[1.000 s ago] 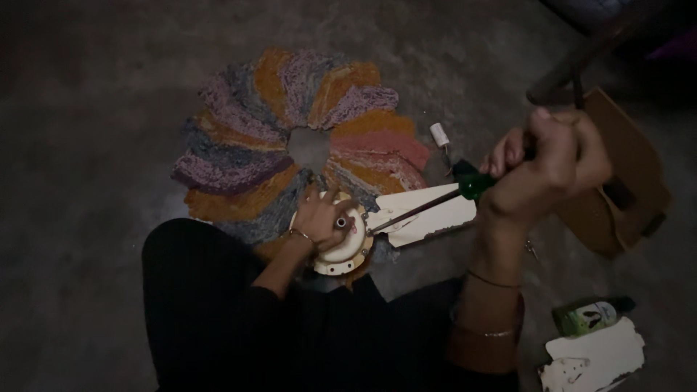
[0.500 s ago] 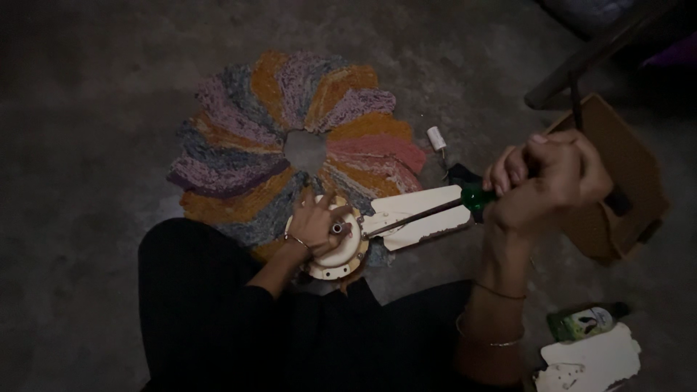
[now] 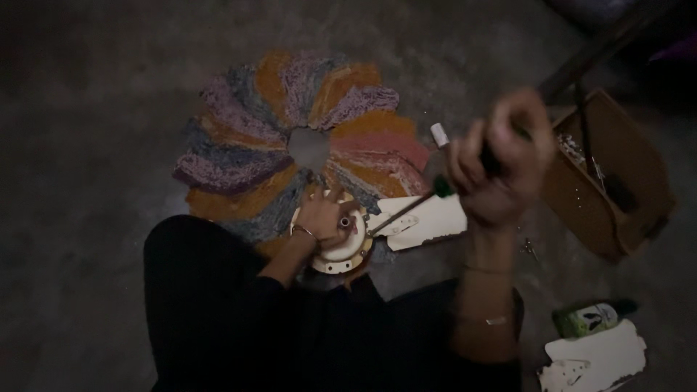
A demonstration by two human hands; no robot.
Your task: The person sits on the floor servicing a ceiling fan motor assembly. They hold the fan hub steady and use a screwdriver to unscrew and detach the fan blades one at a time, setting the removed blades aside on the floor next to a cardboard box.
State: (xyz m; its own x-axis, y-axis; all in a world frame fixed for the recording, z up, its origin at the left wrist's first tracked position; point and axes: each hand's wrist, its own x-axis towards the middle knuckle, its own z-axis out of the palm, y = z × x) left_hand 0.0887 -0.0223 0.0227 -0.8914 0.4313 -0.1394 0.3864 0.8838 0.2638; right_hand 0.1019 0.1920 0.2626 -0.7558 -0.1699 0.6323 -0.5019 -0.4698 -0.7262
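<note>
Round cream-white metal fan motor housing (image 3: 340,250) is pinned down at the edge of the lap by the left hand (image 3: 324,215), fingers spread flat over the top of it. A long screwdriver with a green-and-black handle (image 3: 444,187) is clamped in the right hand (image 3: 501,170), fist closed tight round the grip (that hand is blurred, so finger detail is lost). The hands are kept well apart. The shaft is run down and to the left from the raised right fist toward the hub, so the long axis is slanted, tip low at the housing, handle high and off to the right. The left hand is clearly the nearer one, being right on the housing. A chipped white fan blade (image 3: 428,221) is seen sticking out from the housing under the shaft.

Everything is laid on a dark grey concrete floor (image 3: 94,145). A round rag rug of orange, purple and grey wedges (image 3: 290,138) is spread just beyond the housing. An open brown cardboard box (image 3: 617,181) is set off to the right, and a second white blade (image 3: 595,359) with a small green bottle (image 3: 588,319) is left nearer the right knee. Lighting is pretty dim.
</note>
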